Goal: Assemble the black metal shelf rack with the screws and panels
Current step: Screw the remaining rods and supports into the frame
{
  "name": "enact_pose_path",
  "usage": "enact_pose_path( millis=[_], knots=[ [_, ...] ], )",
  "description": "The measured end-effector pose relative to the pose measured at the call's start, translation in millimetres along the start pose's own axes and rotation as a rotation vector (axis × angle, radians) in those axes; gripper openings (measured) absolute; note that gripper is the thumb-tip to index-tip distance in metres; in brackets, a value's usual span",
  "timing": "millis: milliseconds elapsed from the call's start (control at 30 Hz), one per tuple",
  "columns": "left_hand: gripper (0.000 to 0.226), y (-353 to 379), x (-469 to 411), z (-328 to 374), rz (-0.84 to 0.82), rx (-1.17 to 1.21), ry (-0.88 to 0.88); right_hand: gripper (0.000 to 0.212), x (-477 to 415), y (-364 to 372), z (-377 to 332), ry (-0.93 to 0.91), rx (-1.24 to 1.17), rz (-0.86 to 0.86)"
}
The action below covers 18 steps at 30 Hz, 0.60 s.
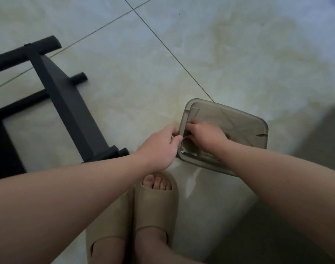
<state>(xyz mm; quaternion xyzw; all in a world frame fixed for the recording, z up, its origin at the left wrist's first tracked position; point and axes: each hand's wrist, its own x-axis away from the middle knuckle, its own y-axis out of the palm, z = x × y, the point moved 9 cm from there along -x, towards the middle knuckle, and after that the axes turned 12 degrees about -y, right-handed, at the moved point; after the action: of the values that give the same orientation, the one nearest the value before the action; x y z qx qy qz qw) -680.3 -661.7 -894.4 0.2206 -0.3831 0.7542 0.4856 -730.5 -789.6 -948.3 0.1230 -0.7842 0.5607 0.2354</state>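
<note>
We look down at a pale tiled floor (239,54). The black rack frame (67,103) lies on it at the left, well apart from both hands, with its round bar ends pointing right and one foot close to our left forearm. Right of centre, a smoky see-through tray (239,119) sits on the floor, turned at an angle to the tile lines.

Our left hand (161,147) is at the tray's left rim and pinches it between thumb and curled fingers. Our right hand (204,136) reaches down inside the tray with its fingers bent. It is blurred, and it hides what is under it, so we cannot tell whether it grasps anything. A thin pale sliver shows between the two hands, too small to name.

A small flat spanner (188,153) lies in the tray's near left corner, just beside the right wrist. Near us, our feet in beige slides (155,202) stand just short of the tray, and our forearms cross above them.
</note>
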Motion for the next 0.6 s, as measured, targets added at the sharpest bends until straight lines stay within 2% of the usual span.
enact_pose_path(
  millis=[200, 333, 433, 600],
  knots=[
    [0.018, -7.6, 7.3, 5.2, -0.018, -0.057, -0.09, 0.022, 22.1, -21.3, 5.7, 0.047, -0.042, -0.038],
    [0.011, -10.3, 17.3, 8.5, -0.042, -0.046, -0.114, 0.024, 35.6, -30.5, -2.8, 0.076, -0.111, -0.025],
    [0.018, -9.0, 19.2, 6.9, -0.051, -0.014, -0.125, 0.025, 32.0, -20.6, -13.0, 0.094, -0.136, -0.03],
    [0.013, -5.1, 13.5, 0.7, -0.07, 0.074, -0.142, 0.023, 18.7, 1.0, -8.4, 0.114, -0.074, -0.06]
  ],
)
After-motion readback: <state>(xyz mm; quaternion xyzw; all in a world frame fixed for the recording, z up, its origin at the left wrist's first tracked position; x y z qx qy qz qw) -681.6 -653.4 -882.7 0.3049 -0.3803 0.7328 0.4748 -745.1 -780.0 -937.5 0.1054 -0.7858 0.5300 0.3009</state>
